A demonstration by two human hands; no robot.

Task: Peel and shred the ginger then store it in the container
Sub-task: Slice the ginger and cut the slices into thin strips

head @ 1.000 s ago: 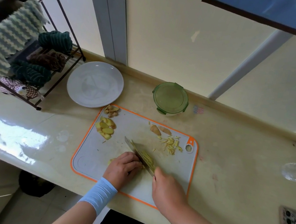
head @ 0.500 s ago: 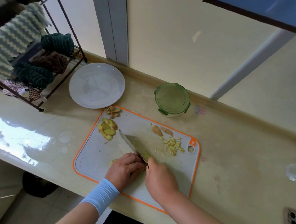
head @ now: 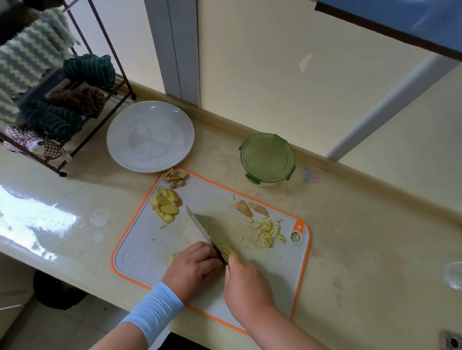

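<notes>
On the near half of the cutting board, the right hand grips one knife; the left hand, fingers curled, holds a ginger piece just beside the blade. Farther: one slice pile, one shred pile, one lidded container.

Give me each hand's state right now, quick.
Left hand: curled over the ginger piece, pressing it to the cutting board.
Right hand: closed on the knife, blade beside the left knuckles.

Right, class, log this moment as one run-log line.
stage: shredding | left hand: holds ginger on board | right hand: grips knife | shreds: piled right | container: lid on
</notes>
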